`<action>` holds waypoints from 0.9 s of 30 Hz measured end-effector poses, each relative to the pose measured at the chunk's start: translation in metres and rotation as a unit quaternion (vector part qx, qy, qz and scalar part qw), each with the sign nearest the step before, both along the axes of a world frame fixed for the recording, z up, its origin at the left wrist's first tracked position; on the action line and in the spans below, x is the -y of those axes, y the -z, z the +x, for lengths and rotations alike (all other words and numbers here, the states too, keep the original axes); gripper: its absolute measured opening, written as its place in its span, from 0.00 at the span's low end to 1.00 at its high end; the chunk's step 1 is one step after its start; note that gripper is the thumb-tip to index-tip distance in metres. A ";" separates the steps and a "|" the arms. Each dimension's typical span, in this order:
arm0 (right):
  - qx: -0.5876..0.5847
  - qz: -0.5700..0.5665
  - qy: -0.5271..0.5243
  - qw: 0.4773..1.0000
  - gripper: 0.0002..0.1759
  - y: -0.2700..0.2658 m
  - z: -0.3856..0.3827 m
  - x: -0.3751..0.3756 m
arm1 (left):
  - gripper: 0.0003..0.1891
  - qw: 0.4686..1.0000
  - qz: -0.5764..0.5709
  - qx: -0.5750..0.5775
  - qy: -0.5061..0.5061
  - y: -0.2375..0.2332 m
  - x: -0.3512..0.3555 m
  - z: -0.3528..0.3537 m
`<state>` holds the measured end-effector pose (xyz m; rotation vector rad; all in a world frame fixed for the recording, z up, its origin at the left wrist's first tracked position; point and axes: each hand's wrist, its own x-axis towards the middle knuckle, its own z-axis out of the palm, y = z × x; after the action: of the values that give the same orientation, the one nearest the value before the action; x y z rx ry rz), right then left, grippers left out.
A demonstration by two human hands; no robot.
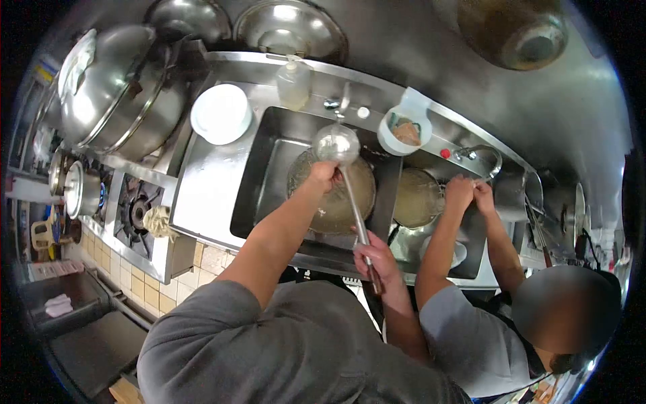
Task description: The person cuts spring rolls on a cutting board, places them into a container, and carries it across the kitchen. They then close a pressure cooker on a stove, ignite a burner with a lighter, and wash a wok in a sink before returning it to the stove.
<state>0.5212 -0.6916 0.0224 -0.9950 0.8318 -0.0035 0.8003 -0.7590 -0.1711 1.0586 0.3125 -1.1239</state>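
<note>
A long-handled metal ladle (338, 144) is held slantwise over the left sink, its round bowl away from me. My left hand (324, 174) is closed at the neck, close against the ladle's bowl; its fingertips are partly hidden. Lower down, my right hand (378, 260) is wrapped round the ladle's handle near its dark end. Beneath the ladle, a wide round basin (364, 202) of cloudy liquid sits in the left sink (270, 145).
At my right, a co-worker's hands (465, 193) are at the second sink, by a pot (416, 196) and a curved tap (496, 161). White plates (221, 113), a plastic jug (294, 83) and a white container (404, 129) stand around the sinks. A gas burner (139, 212) is left.
</note>
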 end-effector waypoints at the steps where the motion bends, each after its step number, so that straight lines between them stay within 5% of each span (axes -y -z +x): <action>1: -0.033 -0.053 -0.016 0.998 0.27 -0.009 -0.005 -0.001 | 0.09 0.997 0.040 0.041 0.047 0.001 -0.008 0.004; 3: -0.134 -0.176 -0.087 0.971 0.31 -0.024 -0.012 0.000 | 0.11 0.957 0.120 0.226 0.134 -0.036 -0.021 0.017; 4: -0.183 -0.218 -0.121 0.951 0.33 -0.031 -0.014 -0.003 | 0.15 0.808 0.253 0.435 0.307 -0.087 -0.027 0.037; 5: -0.232 -0.239 -0.148 0.931 0.36 -0.039 -0.015 -0.006 | 0.18 0.686 0.289 0.575 0.339 -0.066 -0.015 0.049; 6: -0.118 -0.478 -0.168 0.854 0.38 0.003 -0.043 -0.008 | 0.16 0.692 0.200 0.601 0.346 -0.054 -0.010 0.064; 7: -0.184 -0.403 -0.176 0.879 0.40 -0.022 -0.034 -0.017 | 0.15 0.561 0.163 0.727 0.361 -0.069 -0.007 0.068; 10: -0.126 -0.568 -0.182 0.793 0.42 0.001 -0.037 -0.022 | 0.12 0.454 0.096 0.728 0.504 -0.114 0.012 0.046; 11: -0.122 -0.567 -0.190 0.792 0.42 -0.004 -0.027 -0.020 | 0.11 0.331 0.050 0.804 0.491 -0.096 0.020 0.036; 13: -0.176 -0.235 -0.085 0.952 0.39 -0.021 0.005 -0.010 | 0.12 0.181 0.012 0.843 0.507 -0.107 0.001 0.020; 14: -0.174 -0.238 -0.088 0.951 0.39 -0.017 0.018 0.000 | 0.11 0.248 -0.001 0.838 0.487 -0.084 -0.004 0.013; 17: -0.030 0.018 0.071 0.997 0.26 -0.013 0.051 0.031 | 0.11 0.469 -0.038 0.765 0.439 -0.014 -0.027 -0.004; 18: -0.027 0.015 0.064 0.997 0.26 -0.014 0.072 0.040 | 0.11 0.470 -0.033 0.769 0.433 -0.010 -0.032 -0.003; 20: 0.079 0.125 0.252 0.956 0.20 -0.011 0.120 0.051 | 0.15 0.672 -0.042 0.633 0.383 -0.015 -0.054 -0.003; 22: 0.066 0.084 0.110 0.988 0.22 0.021 0.160 0.092 | 0.15 0.692 -0.047 0.642 0.327 -0.006 -0.046 -0.001; 24: 0.041 0.041 0.064 0.996 0.22 0.022 0.210 0.098 | 0.12 0.846 -0.005 0.513 0.146 -0.041 -0.045 0.005; 26: 0.059 0.038 0.026 0.997 0.20 0.049 0.238 0.118 | 0.11 0.953 -0.279 0.103 0.055 -0.025 -0.026 0.024; 27: 0.049 -0.012 -0.006 0.999 0.20 0.059 0.249 0.127 | 0.11 0.958 -0.148 0.235 0.068 -0.041 -0.028 0.033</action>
<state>0.7707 -0.8182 -0.0365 -1.0134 0.7386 -0.0515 0.8335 -0.7308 -0.1297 1.0518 -0.3035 -0.9661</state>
